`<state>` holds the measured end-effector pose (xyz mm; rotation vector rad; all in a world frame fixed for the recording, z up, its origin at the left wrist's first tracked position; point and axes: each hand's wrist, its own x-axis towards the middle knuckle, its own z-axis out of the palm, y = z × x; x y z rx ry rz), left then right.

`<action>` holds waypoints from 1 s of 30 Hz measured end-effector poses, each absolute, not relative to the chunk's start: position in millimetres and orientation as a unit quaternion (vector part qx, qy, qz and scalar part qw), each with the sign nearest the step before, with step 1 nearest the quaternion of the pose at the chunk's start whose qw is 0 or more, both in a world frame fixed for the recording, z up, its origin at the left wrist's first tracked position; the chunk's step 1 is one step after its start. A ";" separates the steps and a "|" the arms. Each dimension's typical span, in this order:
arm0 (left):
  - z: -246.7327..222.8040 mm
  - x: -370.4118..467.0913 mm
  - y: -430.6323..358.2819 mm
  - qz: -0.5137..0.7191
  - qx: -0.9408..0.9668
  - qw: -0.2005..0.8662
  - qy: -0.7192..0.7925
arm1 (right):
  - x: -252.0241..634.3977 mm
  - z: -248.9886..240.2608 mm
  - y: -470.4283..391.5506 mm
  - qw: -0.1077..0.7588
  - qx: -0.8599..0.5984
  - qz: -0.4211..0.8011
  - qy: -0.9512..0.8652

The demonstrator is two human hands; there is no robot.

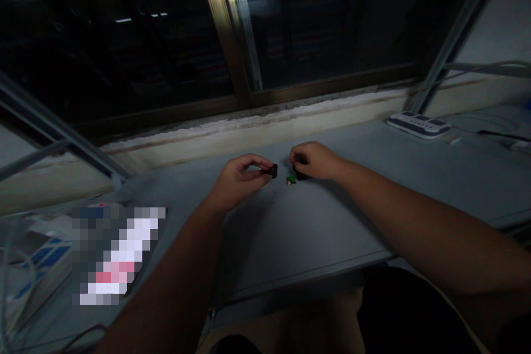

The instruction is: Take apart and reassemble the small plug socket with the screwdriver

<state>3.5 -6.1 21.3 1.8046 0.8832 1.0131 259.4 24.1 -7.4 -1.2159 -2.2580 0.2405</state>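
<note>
Over the middle of the table, my left hand pinches a small dark piece between thumb and fingers. My right hand is curled, its fingers closed on another small dark piece, partly hidden by them. Between the hands, just left of the right one, a small green piece with a pale, yellowish end lies on the table. What kind of parts these are is too dark and small to tell. A few tiny dark specks are on the tabletop in front of the left hand.
The grey table runs up to a window ledge. A white and dark power strip lies at the back right, with cables beyond it. At the left are a blurred-out flat object and a blue-and-white box.
</note>
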 end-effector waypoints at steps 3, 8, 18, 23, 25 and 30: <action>21.4 7.1 -10.5 0.405 0.741 0.425 0.327 | 260.5 -7.8 24.8 0.267 -0.460 0.084 -0.843; 21.5 8.2 -10.9 0.434 0.747 0.390 0.319 | 260.8 -8.2 24.8 0.249 -0.471 0.081 -0.842; 16.6 4.8 8.7 0.573 0.614 0.401 0.366 | 262.4 -6.2 24.9 0.239 -0.458 0.072 -0.853; 16.0 3.1 14.0 0.615 0.539 0.431 0.383 | 246.1 10.9 0.7 0.234 -0.351 0.135 -0.896; 16.3 3.1 14.7 0.624 0.515 0.439 0.391 | 234.9 15.2 -12.8 0.200 -0.292 0.181 -0.917; 15.6 3.1 16.9 0.635 0.476 0.449 0.410 | 210.0 14.4 -35.9 0.127 -0.219 0.232 -0.939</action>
